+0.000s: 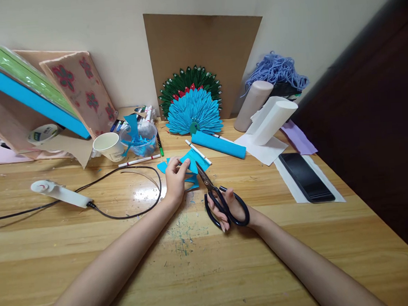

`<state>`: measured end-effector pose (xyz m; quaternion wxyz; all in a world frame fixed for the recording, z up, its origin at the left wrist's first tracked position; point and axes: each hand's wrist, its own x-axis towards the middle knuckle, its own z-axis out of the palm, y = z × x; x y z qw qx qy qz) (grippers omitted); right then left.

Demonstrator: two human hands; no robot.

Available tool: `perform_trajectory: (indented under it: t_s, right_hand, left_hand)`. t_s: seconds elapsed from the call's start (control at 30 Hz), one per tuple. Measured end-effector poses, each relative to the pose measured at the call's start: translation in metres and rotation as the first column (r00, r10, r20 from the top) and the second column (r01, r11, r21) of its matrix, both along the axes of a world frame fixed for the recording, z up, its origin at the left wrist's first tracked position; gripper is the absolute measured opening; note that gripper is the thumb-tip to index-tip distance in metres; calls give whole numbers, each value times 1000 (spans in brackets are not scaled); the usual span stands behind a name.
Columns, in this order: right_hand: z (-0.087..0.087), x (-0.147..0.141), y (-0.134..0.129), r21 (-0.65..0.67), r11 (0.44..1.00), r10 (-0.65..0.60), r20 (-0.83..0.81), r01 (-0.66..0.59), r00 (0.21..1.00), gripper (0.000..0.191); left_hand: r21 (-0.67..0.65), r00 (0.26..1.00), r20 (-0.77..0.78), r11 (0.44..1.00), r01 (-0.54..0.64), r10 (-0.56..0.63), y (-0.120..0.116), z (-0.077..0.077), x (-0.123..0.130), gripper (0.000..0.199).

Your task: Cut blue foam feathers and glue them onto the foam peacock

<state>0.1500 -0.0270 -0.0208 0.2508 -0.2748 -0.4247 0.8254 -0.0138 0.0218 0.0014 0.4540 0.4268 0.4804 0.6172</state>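
Observation:
My left hand (175, 179) pinches a small piece of blue paper (192, 166) between thumb and fingers near the middle of the table. In my right hand (230, 207) is a pair of scissors (210, 186) with black handles, my fingers through the loops. The blades point up and left, their tips at the right edge of the blue paper. More cut blue paper lies under and around my left hand. Just behind, a white marker (199, 152) rests across blue paper, and a rolled blue sheet (219, 145) lies to its right.
A paper peacock (194, 111) leans on a brown board (203, 46) at the wall. To the left are a paper cup (108, 147), a plastic bowl (144, 147) of blue scraps and a white device (62, 193) with a black cable. A phone (306, 177) lies right.

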Motion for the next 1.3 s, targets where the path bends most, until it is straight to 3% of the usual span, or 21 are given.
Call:
perform_trajectory:
  t_s: [0.17, 0.43, 0.7, 0.93, 1.3]
  right_hand:
    - [-1, 0, 1, -9, 1000, 11, -20, -11, 1000, 74]
    - [-17, 2, 5, -68, 996, 43, -121, -51, 992, 63]
    - [-10, 1, 3, -48, 999, 12, -82, -15, 997, 63]
    - [-1, -1, -1, -18, 1000, -26, -53, 25, 998, 72]
    - [0, -1, 0, -42, 999, -18, -38, 17, 999, 73]
  left_hand:
    - [116, 992, -122, 993, 24, -9, -1, 3, 0, 20]
    - [91, 991, -131, 995, 30, -18, -1, 1, 0, 27]
    - [57, 996, -90, 998, -6, 11, -1, 4, 1, 31]
    - [116, 979, -204, 993, 38, -14, 0, -1, 0, 27]
    - [156, 966, -259, 986, 57, -15, -2, 2, 1, 29]
